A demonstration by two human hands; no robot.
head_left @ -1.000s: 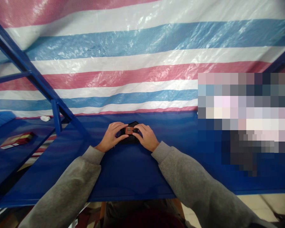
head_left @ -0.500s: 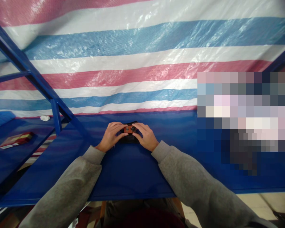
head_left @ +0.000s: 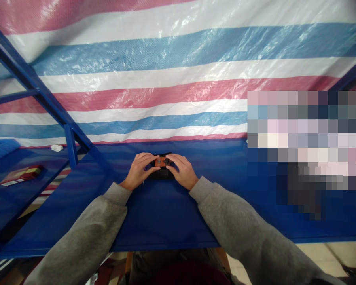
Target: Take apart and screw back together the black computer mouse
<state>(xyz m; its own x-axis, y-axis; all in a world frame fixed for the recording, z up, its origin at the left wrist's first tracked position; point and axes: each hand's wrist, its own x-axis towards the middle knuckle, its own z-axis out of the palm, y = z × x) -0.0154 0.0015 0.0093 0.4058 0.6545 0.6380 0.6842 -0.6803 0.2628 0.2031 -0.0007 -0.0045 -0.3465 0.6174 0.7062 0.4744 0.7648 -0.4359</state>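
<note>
Between my two hands is a small orange-brown block with dark parts (head_left: 160, 162), too small to name more exactly. My left hand (head_left: 140, 170) grips its left end, fingertips along the far edge and thumb along the near edge. At the right end my right hand (head_left: 182, 169) pinches it the same way. Behind and below it lies a flat black thing (head_left: 163, 174) on the blue table (head_left: 166, 213); my hands partly cover this, and I cannot tell whether the block rests on it.
A blue metal frame (head_left: 52, 105) slants up at the left. Beyond it are a red and yellow box (head_left: 22, 175), a white crumpled scrap (head_left: 56, 148) and a blue tray (head_left: 1, 148). Striped plastic sheeting (head_left: 166, 95) hangs behind the table. A pixelated patch hides the right side.
</note>
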